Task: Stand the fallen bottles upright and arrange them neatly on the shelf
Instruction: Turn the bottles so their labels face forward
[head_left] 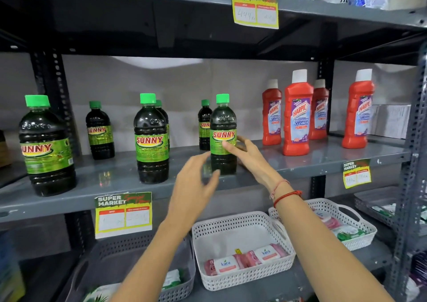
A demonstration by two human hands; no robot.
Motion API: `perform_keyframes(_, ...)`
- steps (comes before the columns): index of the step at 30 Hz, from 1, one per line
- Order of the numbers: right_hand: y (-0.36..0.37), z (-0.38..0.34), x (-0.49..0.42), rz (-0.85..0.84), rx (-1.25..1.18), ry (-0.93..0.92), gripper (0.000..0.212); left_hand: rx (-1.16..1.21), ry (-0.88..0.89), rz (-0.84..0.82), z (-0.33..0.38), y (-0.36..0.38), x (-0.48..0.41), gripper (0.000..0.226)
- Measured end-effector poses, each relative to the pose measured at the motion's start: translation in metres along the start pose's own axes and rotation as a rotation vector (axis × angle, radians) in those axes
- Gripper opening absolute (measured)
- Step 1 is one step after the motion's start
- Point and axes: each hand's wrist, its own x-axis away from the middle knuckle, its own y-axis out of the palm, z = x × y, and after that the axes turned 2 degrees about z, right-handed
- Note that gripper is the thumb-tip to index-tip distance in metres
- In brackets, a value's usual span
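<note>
The Sunny bottle (223, 135) stands upright at the frame's centre, near the front edge of the shelf (323, 160), its long axis vertical. My right hand (247, 153) is nearer, fingers spread and touching its label. My left hand (196, 181) hovers open just beside its base, holding nothing.

The shelf (323, 156) before me is grey painted metal, slightly glossy. The dark bottles (151, 140) are shiny clear plastic with glossy labels; the white basket (242, 276) is perforated matt plastic.
</note>
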Motion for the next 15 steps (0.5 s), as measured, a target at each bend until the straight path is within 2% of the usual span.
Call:
perform_keyframes(2,-0.001,0.001,-0.001,-0.019,0.002,-0.023,0.079,0.036,-0.098,-0.112,0.004,0.017,-0.018,0.052)
perform_keyframes(4,-0.002,0.003,-0.001,-0.015,0.006,-0.05,0.068,0.041,-0.209,-0.179,0.0,0.026,-0.031,0.048)
perform_keyframes(8,-0.006,0.006,-0.002,0.037,-0.024,-0.079,0.058,0.092,-0.353,-0.182,-0.007,0.035,-0.037,0.037)
perform_keyframes(15,-0.017,0.012,-0.003,0.031,0.003,-0.081,0.063,0.019,-0.375,-0.111,-0.001,0.05,-0.033,0.038)
